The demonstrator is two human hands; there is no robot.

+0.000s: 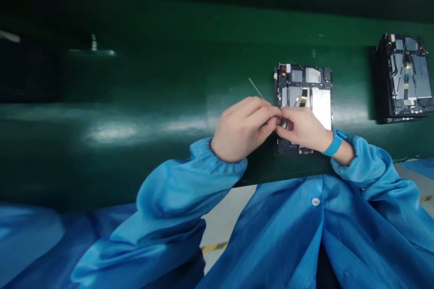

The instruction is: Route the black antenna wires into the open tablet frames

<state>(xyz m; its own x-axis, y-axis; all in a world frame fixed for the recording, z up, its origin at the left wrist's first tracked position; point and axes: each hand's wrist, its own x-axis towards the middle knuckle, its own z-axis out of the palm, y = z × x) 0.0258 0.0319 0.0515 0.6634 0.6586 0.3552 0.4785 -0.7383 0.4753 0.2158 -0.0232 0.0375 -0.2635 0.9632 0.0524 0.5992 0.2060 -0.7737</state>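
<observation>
An opened tablet (303,88) lies back-up on the green conveyor belt (152,99), showing its boards, a silver battery and a flat cable. My left hand (242,128) and my right hand (303,128) meet over its lower left part, both with fingers pinched together. The left hand pinches a thin pale stick (256,88) that points up and to the left. What the right fingertips hold is too small to make out. A blue band (334,143) wraps my right wrist, and both arms wear blue smock sleeves.
A second opened tablet (405,76) lies farther right on the belt. The belt's near edge runs just below my hands, with a pale floor and a yellow-black stripe (213,247) beneath. A small upright post (94,42) stands at the far left.
</observation>
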